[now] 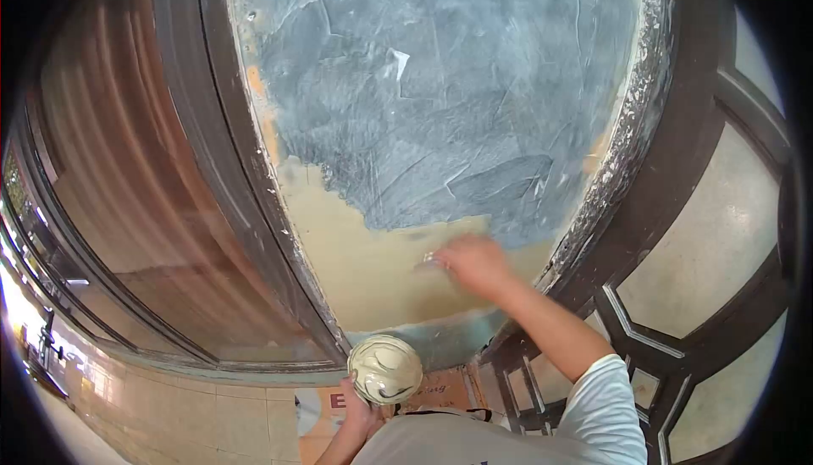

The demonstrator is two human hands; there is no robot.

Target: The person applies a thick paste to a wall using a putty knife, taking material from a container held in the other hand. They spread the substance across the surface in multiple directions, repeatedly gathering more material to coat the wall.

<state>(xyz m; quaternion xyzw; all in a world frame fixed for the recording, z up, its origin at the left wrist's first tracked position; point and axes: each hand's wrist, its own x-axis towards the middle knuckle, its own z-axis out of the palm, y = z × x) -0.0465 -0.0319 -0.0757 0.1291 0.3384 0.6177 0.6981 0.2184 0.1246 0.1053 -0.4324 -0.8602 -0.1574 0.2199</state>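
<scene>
Against the wall (373,270), at the lower edge of the grey plaster (440,101), our right hand (474,263) is closed on a small blade (428,259), its pale metal tip just showing left of the fingers and pressed to the bare cream patch. The motion blurs it, so we cannot tell its exact shape. Below, near our chest, our left hand (362,418) grips a round bowl (385,369) from underneath; it holds creamy paste streaked with dark swirls. Beyond these, 1 dark door frame (216,152) runs down the left of the wall, and a dark lattice (669,296) with pale panels stands on the right. Tiled floor (203,423) lies below.
</scene>
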